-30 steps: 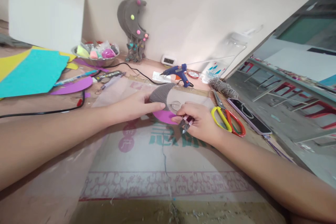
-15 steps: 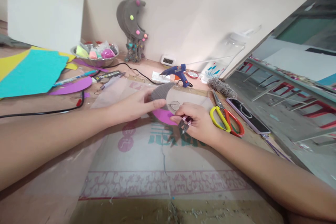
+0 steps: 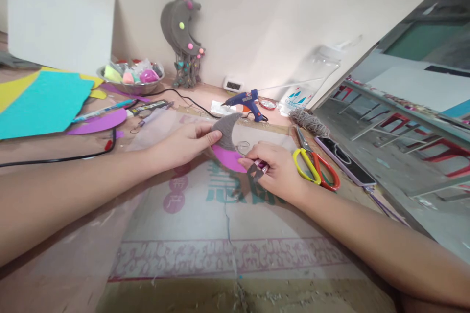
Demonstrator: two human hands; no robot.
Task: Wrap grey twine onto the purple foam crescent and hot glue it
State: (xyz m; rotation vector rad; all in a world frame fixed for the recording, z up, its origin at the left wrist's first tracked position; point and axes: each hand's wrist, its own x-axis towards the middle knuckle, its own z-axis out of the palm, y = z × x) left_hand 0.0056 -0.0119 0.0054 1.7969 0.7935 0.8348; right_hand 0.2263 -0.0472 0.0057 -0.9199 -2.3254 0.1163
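Observation:
My left hand [image 3: 183, 143] pinches a crescent shape wound with grey yarn [image 3: 225, 129] and tilts its tip up off the table. Its lower end shows purple felt [image 3: 227, 157]. My right hand [image 3: 273, 168] is closed around a small pair of pliers [image 3: 257, 170] and rests beside the purple end. A thin wire loop [image 3: 243, 146] lies between the two hands.
Red-and-yellow scissors [image 3: 316, 168], a phone [image 3: 343, 159] and a bundle of grey yarn [image 3: 308, 121] lie to the right. A blue glue gun [image 3: 246, 101] sits behind. A bowl of pompoms [image 3: 130, 78], teal felt [image 3: 40, 102] and a black cable [image 3: 55, 157] are at the left.
My left hand has lifted the grey crescent from lying flat so that it stands tilted on edge. My right hand has stayed by the purple end with the pliers.

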